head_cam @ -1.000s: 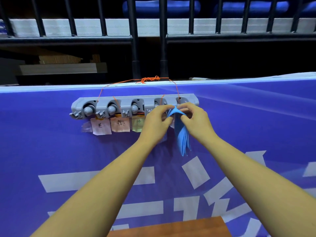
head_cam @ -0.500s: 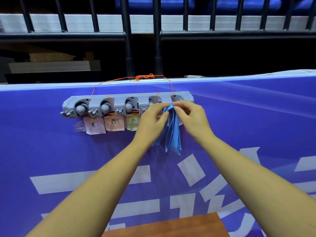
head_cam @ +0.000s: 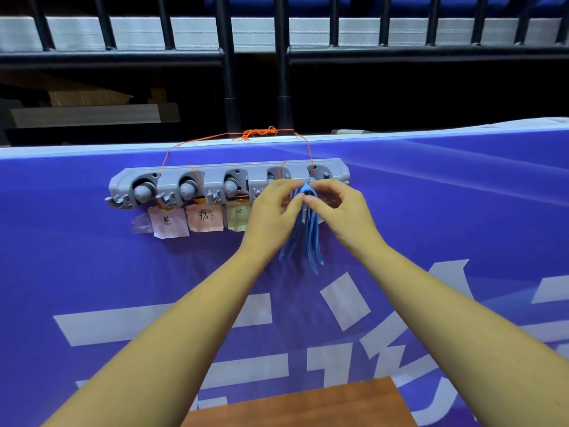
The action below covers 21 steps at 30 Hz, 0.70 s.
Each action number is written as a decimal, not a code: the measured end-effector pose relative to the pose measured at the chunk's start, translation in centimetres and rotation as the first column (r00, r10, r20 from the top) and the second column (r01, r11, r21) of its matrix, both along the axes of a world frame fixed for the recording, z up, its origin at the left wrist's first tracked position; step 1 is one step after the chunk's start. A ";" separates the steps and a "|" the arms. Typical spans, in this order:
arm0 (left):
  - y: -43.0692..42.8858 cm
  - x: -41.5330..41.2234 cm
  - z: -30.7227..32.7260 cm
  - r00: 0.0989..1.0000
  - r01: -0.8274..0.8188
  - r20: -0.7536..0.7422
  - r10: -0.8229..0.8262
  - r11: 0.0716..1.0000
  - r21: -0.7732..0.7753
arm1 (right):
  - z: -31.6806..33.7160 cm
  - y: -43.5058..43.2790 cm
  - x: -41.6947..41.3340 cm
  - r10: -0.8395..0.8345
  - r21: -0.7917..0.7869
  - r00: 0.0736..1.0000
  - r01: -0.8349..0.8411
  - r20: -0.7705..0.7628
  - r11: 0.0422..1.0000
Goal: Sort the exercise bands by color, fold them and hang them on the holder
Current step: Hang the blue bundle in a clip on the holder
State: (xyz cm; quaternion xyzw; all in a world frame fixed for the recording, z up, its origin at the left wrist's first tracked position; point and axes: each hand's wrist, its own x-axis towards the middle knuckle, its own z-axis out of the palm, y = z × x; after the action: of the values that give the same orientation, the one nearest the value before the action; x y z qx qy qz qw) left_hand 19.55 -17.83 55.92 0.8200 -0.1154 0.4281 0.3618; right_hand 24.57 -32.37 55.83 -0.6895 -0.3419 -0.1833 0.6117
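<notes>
A grey plastic holder (head_cam: pixel 191 175) with several round pegs hangs by an orange string (head_cam: pixel 258 133) on a blue banner. Folded blue exercise bands (head_cam: pixel 308 238) dangle below the holder's right end. My left hand (head_cam: pixel 271 217) and my right hand (head_cam: pixel 341 211) both pinch the folded top of the bands, close under the second peg from the right. That peg is mostly hidden behind my fingers. Small paper labels (head_cam: pixel 187 220) in pink, orange and yellow-green hang under the left pegs.
The blue banner (head_cam: pixel 462 226) with white characters covers the barrier in front of me. A black metal railing (head_cam: pixel 255 53) runs behind it. A brown wooden surface (head_cam: pixel 308 405) shows at the bottom edge.
The bands' folded top has moved slightly left along the holder, and the hanging strands have spread apart. Both hands keep pinching the top.
</notes>
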 end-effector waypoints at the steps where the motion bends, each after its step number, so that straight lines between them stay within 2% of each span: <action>1: 0.1 0.1 0.0 1.000 -0.016 0.003 0.016 1.000 0.009 | -0.3 -0.1 0.2 0.004 -0.021 1.000 -0.004 -0.003 1.000; 5: 0.3 0.0 -0.1 1.000 0.006 -0.014 -0.005 1.000 0.025 | -0.3 -0.2 0.3 -0.046 -0.058 0.998 0.048 0.041 0.997; 10: 0.6 0.1 -0.2 1.000 -0.011 -0.005 0.012 0.990 0.139 | 0.4 -0.4 0.2 -0.115 0.003 0.992 0.115 0.057 0.993; 15: 0.1 -0.3 0.0 0.998 -0.050 0.028 0.047 0.993 0.105 | 0.0 -0.3 0.3 -0.122 0.005 0.991 0.122 0.063 0.993; 21: 0.2 -0.5 0.0 1.000 -0.013 0.017 0.012 0.998 0.069 | -0.9 0.1 0.1 -0.067 -0.001 0.996 0.067 0.051 0.998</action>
State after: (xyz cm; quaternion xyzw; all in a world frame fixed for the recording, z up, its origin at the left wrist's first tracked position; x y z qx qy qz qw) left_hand 19.05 -17.60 55.88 0.8292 -0.1281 0.4329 0.3296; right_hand 24.66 -32.31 54.97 -0.6966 -0.3343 -0.2208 0.5952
